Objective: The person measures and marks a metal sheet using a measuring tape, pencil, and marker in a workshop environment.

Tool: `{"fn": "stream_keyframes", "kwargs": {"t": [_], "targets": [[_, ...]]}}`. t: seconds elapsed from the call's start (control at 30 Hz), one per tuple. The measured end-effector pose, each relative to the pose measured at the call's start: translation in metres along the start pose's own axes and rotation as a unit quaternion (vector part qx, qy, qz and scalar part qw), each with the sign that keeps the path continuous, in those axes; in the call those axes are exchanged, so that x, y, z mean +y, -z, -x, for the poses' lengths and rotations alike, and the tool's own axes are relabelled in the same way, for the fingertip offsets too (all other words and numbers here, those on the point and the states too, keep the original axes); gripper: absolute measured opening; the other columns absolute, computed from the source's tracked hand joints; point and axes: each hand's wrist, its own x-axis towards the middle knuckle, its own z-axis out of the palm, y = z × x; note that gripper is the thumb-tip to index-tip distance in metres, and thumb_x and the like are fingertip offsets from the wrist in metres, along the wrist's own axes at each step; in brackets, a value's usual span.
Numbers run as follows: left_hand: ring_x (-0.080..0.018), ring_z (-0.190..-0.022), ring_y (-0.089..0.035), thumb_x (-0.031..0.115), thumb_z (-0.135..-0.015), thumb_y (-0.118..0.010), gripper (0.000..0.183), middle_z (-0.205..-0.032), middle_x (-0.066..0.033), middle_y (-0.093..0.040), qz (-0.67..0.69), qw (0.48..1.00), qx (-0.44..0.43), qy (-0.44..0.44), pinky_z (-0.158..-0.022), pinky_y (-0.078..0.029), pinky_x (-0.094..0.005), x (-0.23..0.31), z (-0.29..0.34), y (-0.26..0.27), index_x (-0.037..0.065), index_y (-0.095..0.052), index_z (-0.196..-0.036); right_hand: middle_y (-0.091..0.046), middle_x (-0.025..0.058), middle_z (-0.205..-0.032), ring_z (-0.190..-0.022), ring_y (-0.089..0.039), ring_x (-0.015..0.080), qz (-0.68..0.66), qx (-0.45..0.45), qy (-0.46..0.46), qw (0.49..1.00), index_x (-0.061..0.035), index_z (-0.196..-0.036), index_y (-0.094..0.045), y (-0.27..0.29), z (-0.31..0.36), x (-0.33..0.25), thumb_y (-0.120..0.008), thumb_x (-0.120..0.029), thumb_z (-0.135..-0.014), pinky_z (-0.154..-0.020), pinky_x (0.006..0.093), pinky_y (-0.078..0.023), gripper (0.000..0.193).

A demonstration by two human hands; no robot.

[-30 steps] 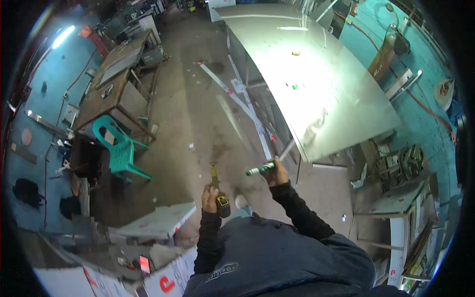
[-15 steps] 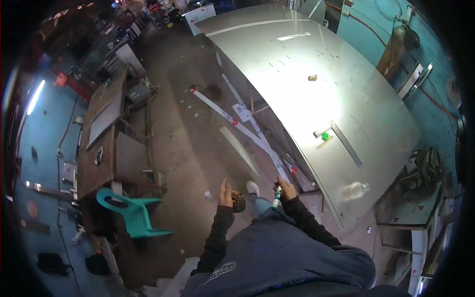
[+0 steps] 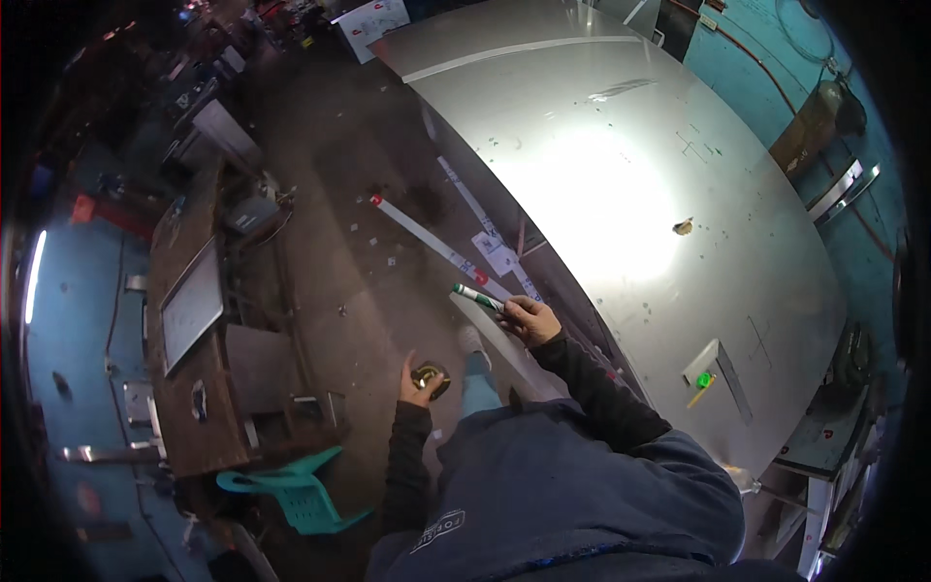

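My left hand (image 3: 413,388) is closed round a dark tape measure (image 3: 433,379) with yellow markings, held low over the floor. In my right hand (image 3: 532,321) is a green-and-white marker (image 3: 475,296), gripped by one end and pointing left, out over the floor beside the sheet metal (image 3: 621,310). That large shiny sheet spreads across a big table on my right, with faint drawn marks on it. A flat metal square (image 3: 733,383), a small bright green object (image 3: 704,380), a thin yellow stick (image 3: 695,396) and a small brownish lump (image 3: 684,226) lie on it.
Long white strips with red ends (image 3: 427,236) lie on the floor along the table, close to my feet. A green plastic chair (image 3: 303,497) and a wooden workbench (image 3: 189,407) stand at left. A clear bottle (image 3: 742,478) is at the sheet's near right, partly hidden by my sleeve.
My right hand has risen forward and left, and the marker now points left rather than down toward me. My left hand is slightly farther left. The view has shifted, bringing the sheet nearer.
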Motion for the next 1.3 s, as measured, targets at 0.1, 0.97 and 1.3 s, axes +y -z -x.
{"fn": "stream_keyframes", "kwargs": {"t": [0.1, 0.97, 1.3], "targets": [[-0.0211, -0.095, -0.058, 0.007, -0.071, -0.077, 0.083, -0.111, -0.0153, -0.054, 0.056, 0.995, -0.079, 0.029, -0.083, -0.051, -0.0329, 0.052, -0.094, -0.014, 0.008, -0.03, -0.139, -0.061, 0.0097, -0.101, -0.089, -0.06, 0.0158, 0.042, 0.017, -0.014, 0.999, 0.0027, -0.113, -0.056, -0.008, -0.052, -0.016, -0.063, -0.025, -0.089, -0.08, 0.0272, -0.049, 0.038], [-0.0246, -0.102, -0.056, 0.02, -0.082, -0.068, 0.062, -0.108, -0.014, -0.059, -0.121, 0.69, -0.698, -0.149, -0.091, -0.043, -0.0382, 0.176, -0.569, -0.306, 0.006, -0.041, -0.136, -0.051, 0.0002, -0.06, -0.044, -0.046, 0.0069, -0.01, 0.356, 0.141, 0.924, -0.0025, -0.098, -0.057, 0.062, -0.312, -0.152, -0.048, -0.03, -0.097, -0.041, 0.0209, -0.037, 0.029], [-0.0099, -0.06, -0.054, 0.016, -0.093, -0.056, 0.017, -0.073, -0.0055, -0.06, 0.006, 0.707, -0.676, 0.206, -0.052, -0.043, -0.0239, 0.218, -0.674, -0.273, 0.001, -0.059, -0.089, -0.05, 0.001, -0.058, -0.048, -0.047, 0.0085, -0.051, 0.197, 0.086, 0.975, -0.0012, -0.095, -0.061, 0.014, -0.425, -0.19, -0.047, -0.032, -0.097, -0.046, 0.0242, -0.04, 0.033]]}}
